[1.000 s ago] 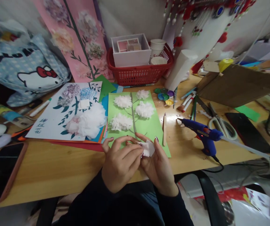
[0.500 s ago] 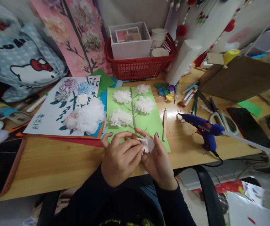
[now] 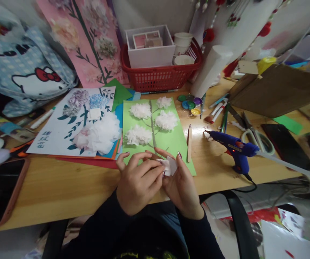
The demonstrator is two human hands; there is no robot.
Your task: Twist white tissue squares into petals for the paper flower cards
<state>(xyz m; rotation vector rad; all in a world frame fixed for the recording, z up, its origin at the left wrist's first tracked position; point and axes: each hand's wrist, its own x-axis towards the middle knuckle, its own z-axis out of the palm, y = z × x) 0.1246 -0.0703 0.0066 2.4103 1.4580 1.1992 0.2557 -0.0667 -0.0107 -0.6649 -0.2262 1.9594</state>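
Observation:
A small piece of white tissue paper [image 3: 171, 166] sits between my hands at the table's front edge. My left hand [image 3: 141, 180] pinches its left side with thumb and fingertips. My right hand [image 3: 182, 185] cups it from the right, the thumb raised along the paper and the fingers beneath, partly hidden. Just beyond my hands lies a green sheet [image 3: 162, 138] bearing several ruffled white paper flowers [image 3: 166, 120] and a painted brown stem [image 3: 152, 124]. My fingers overlap its lower edge.
A blue glue gun [image 3: 234, 145] and a wooden stick [image 3: 189, 144] lie to the right, with scissors [image 3: 253, 133] and paint pots [image 3: 191, 103] beyond. Left are a flower picture [image 3: 54, 126] and a phone [image 3: 2, 192]. A red basket [image 3: 160, 79] stands behind.
The white paper has shifted slightly between my fingers, and more of its folded surface shows. Both hands stay in nearly the same place; the things on the table have not moved.

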